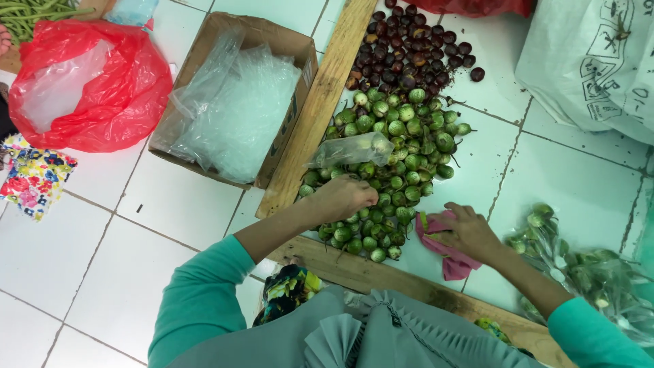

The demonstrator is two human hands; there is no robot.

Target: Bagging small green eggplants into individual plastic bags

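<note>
1. The left hand (pixel 344 196) lies curled, knuckles up, on the near part of a heap of small green round eggplants (pixel 392 157). Its fingertips are tucked under among them, so I cannot tell whether it pinches one or only touches them.
2. The right hand (pixel 466 232) rests on a pink cloth (pixel 446 255) that lies on the white tiled floor (pixel 136 225) just beside the right edge of the heap. Its fingers are bent and press down on the cloth; a small green piece shows at its fingertips.
3. The green heap lies on the floor in the corner made by two wooden planks (pixel 320 109), one running up along its left side and one lying across in front of the person.
4. A clear plastic bag (pixel 351 150) with a few eggplants in it lies on top of the heap, just above the left hand.
5. Dark purple round fruits (pixel 409 48) lie in a pile touching the far end of the green heap.
6. A cardboard box (pixel 272 41) full of clear plastic bags stands left of the upright plank, touching it.
7. A red plastic bag (pixel 116 95) sits farther left, with green beans (pixel 30 13) behind it.
8. Filled clear bags of green eggplants (pixel 586 272) lie by the right forearm.
9. A white sack (pixel 593 61) lies at the upper right.
</note>
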